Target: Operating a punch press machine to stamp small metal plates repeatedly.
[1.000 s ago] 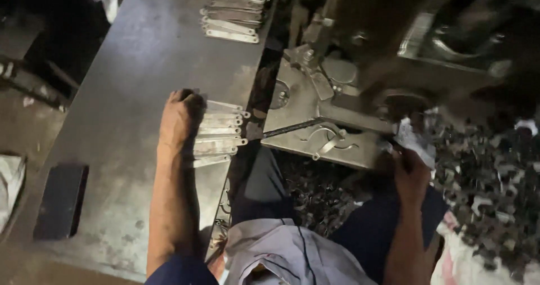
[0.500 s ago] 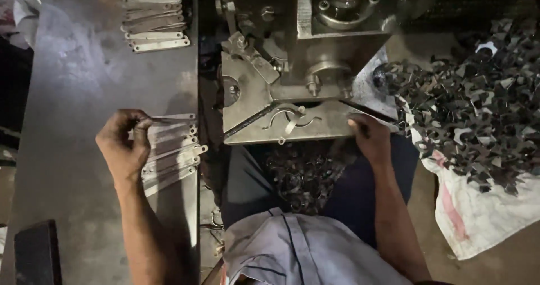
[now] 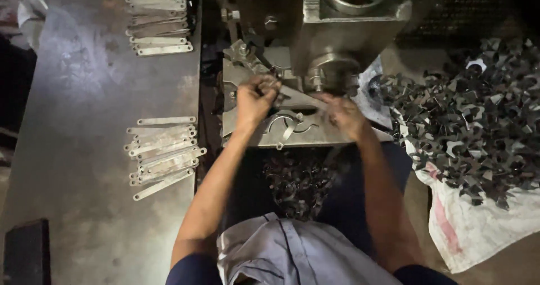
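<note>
My left hand point(image 3: 256, 99) is over the die plate point(image 3: 247, 136) of a metal press point(image 3: 349, 26), its fingers closed on the end of a flat metal strip point(image 3: 293, 97) that lies across the die. At the strip's other end, just under the ram, my right hand point(image 3: 343, 115) is blurred, and its grip cannot be made out. On the grey table to the left lies a loose stack of the same flat strips point(image 3: 163, 150), apart from both hands.
A second stack of strips point(image 3: 152, 20) sits at the table's far end. Several dark stamped pieces point(image 3: 478, 110) are heaped on a white cloth point(image 3: 467, 229) at the right. Scrap bits point(image 3: 298, 181) lie below the die, between my knees. A dark block point(image 3: 25, 251) lies at the table's near left.
My left hand left the strip stack on the table and moved right to the die with a strip. My right hand shifted left along the plate towards the ram.
</note>
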